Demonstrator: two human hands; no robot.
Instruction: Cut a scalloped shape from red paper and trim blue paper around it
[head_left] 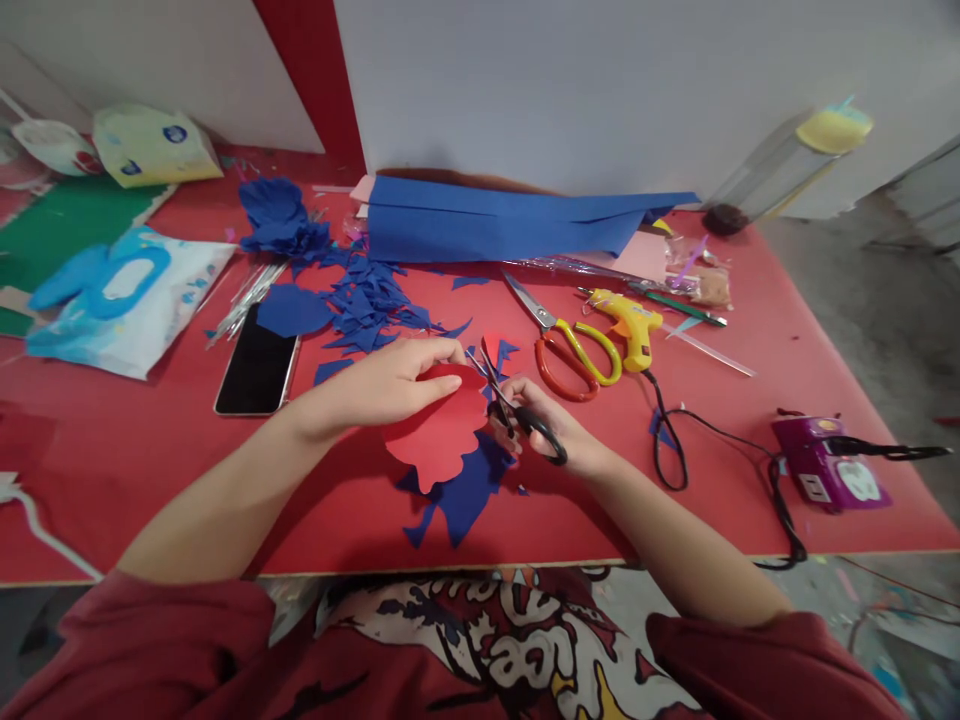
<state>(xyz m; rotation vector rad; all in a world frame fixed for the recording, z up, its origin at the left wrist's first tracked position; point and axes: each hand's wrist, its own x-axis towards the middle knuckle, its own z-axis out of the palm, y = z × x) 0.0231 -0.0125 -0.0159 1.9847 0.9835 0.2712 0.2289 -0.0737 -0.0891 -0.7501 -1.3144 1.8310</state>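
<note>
Between the thumb and fingers of my left hand [420, 375] is a piece of red paper [439, 430] with a scalloped lower edge. My right hand [551, 425] grips black-handled scissors [499, 385], their blades parted at the paper's upper right edge. A small red scrap [493, 352] lies by the blade tips. Below the red paper, blue paper offcuts [469, 490] rest on the table. Some fingers of both hands are hidden behind the paper and the scissor handles.
On the red table [337, 510] are large scissors [574, 350], a yellow glue gun [626, 325] with a black cord, and a phone [255, 365] under a blue paper shape [292, 310]. Blue scraps [371, 300], folded blue paper [495, 220], a wipes pack [131, 295] and a purple box [829, 465] surround the hands.
</note>
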